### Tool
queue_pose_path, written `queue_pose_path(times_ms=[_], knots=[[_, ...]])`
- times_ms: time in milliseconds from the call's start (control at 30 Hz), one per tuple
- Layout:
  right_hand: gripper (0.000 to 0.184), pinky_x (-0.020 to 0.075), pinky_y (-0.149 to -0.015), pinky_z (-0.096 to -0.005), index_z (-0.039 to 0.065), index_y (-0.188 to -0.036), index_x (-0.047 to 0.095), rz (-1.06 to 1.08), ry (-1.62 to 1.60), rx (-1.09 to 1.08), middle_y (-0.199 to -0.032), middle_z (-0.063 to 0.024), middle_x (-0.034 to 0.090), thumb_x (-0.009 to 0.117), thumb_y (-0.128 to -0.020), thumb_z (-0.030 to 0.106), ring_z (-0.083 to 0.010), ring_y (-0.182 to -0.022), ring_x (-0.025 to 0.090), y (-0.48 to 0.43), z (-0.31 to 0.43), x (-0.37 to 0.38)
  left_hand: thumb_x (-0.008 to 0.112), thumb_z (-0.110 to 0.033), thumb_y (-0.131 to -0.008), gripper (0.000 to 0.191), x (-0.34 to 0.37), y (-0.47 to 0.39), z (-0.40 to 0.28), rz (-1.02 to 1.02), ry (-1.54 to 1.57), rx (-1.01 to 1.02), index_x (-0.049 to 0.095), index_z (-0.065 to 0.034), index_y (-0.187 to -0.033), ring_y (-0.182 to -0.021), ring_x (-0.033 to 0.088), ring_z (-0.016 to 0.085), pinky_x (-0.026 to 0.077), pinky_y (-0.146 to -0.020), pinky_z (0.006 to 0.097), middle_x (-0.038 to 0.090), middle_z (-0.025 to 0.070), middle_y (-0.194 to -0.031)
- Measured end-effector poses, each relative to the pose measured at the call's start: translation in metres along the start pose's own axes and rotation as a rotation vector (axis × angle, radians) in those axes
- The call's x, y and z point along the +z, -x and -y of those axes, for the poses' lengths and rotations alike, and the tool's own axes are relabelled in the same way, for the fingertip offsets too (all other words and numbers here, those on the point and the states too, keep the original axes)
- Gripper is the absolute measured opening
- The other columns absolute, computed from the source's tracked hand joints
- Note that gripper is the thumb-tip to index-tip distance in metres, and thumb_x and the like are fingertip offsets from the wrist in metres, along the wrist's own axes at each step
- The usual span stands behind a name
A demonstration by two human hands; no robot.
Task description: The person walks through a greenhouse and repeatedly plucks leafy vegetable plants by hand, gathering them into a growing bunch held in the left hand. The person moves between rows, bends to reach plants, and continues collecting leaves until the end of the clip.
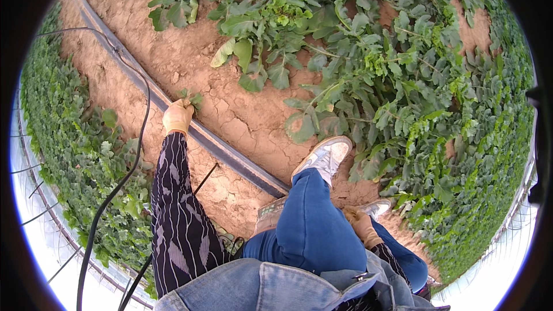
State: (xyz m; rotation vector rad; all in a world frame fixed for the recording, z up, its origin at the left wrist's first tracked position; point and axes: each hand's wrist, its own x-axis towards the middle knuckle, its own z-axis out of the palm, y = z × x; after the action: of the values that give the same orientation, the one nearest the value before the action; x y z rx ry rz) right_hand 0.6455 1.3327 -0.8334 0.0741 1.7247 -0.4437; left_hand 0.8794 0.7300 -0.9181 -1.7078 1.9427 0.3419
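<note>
My left hand (178, 116), in a pale tan glove, is closed on a small green leafy plant (195, 100) just over a dark drip-irrigation hose (233, 162) that lies across the soil. Whether the plant is still rooted cannot be seen. My right hand (360, 224), gloved too, rests low beside my blue-jeaned knee, near a shoe; its fingers are partly hidden, and whether they hold anything is unclear. Large lobed leaves of a row crop (311, 121) reach towards my white shoe (332, 153).
Dense leafy crop rows (432, 95) stand on the right and top, another row (86, 172) on the left. Cracked bare soil (233, 112) lies between. A black cable (144, 125) loops past my left arm. A printed object (270, 216) is beneath my leg.
</note>
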Motion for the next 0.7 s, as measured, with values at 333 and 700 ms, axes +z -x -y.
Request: queue_pose_path(times_ms=[333,700], knots=[[0.03,0.0502,-0.084,-0.0256,-0.003,-0.12,0.058,-0.006,-0.088,-0.028,-0.105,-0.0104,0.067,0.059,-0.092,0.006,-0.0151,-0.094,0.062,-0.005,-0.012,-0.002,0.066,-0.024,-0.081,0.035,-0.012,-0.028,0.016,0.075,-0.031,-0.13,0.064,-0.0123,-0.114,-0.105,0.063,0.032,0.051,-0.086,0.0429,0.066,0.0157,-0.111],[0.03,0.0506,-0.08,-0.0252,-0.002,-0.118,0.06,-0.016,-0.173,-0.013,-0.102,-0.0123,0.068,0.062,-0.091,0.01,-0.0139,-0.087,0.063,-0.004,0.001,-0.001,0.056,-0.028,-0.091,0.028,0.002,-0.046,0.011,-0.026,0.43,-0.072,0.066,-0.0027,-0.099,-0.073,0.069,0.027,0.052,-0.064,0.0367,0.071,0.0145,-0.081]])
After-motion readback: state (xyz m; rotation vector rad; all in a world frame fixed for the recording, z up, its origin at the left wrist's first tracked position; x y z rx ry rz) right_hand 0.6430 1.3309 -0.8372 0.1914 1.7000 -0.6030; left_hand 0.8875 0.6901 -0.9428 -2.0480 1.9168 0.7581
